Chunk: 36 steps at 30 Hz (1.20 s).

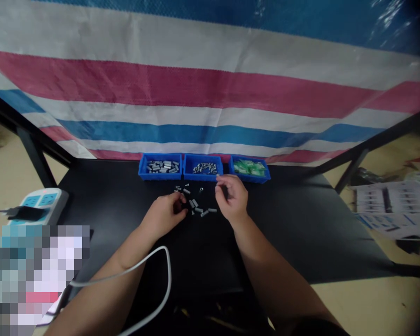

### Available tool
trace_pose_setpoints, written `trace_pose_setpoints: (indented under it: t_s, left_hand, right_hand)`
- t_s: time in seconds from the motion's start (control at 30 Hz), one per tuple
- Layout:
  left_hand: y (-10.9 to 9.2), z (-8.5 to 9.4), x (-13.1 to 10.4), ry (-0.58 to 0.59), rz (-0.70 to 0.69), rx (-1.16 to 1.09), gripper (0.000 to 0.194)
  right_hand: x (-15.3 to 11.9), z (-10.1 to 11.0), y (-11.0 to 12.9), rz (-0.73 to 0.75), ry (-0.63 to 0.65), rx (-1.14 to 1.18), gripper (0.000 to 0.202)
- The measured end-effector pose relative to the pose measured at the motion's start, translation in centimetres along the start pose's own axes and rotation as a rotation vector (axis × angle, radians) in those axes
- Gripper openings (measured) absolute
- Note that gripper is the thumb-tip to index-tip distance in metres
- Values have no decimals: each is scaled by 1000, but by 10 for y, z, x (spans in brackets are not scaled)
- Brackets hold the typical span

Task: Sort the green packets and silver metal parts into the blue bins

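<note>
Several small grey metal cylinders [205, 213] and a few small screws [186, 185] lie loose on the black table, between my hands. My left hand [168, 210] rests beside them on the left, fingers curled, and what its fingertips hold, if anything, is too small to name. On the right, my right hand [232, 196] is just in front of the middle blue bin [203, 177], thumb and fingers curved apart, with a tiny bright piece at the index fingertip. That bin contains small metal parts. Larger cylinders fill the left blue bin [160, 177].
A right blue bin [250, 178] holds green-and-clear packets. At the left are a white power strip [58, 205] with a black plug and a white cable [169, 270] crossing my left forearm. Behind the table hangs a striped sheet [196, 84].
</note>
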<state>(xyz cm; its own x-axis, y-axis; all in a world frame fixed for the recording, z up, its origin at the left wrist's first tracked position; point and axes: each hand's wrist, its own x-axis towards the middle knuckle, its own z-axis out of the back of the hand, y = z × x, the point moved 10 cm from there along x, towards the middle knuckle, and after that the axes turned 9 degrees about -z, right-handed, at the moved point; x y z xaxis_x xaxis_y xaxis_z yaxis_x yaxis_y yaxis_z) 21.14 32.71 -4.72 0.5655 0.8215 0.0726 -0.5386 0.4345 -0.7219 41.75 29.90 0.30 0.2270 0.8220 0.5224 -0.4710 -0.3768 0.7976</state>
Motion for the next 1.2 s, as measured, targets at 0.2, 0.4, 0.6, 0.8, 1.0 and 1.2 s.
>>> trace_pose_setpoints:
  t_s: [0.2, 0.4, 0.6, 0.8, 1.0, 1.2]
  left_hand:
    - [-13, -15, 0, 131, -68, 50, 21]
    - [-19, -29, 0, 206, -210, 126, 31]
    - [-14, -28, 1, 196, -188, 156, 24]
    - [-15, -31, 0, 220, -201, 169, 24]
    - [-15, -26, 1, 181, -196, 112, 17]
    - [-14, -10, 8, 1, -198, -186, 21]
  right_hand:
    - [5, -17, -13, -75, 128, -91, 41]
    - [2, -25, -14, -86, 209, -105, 12]
    - [2, -28, -23, -103, 226, -91, 11]
    - [2, -28, -21, -85, 223, -86, 11]
    - [-3, -32, -7, -19, 277, -55, 10]
    - [-19, -50, 16, 74, 450, 53, 25]
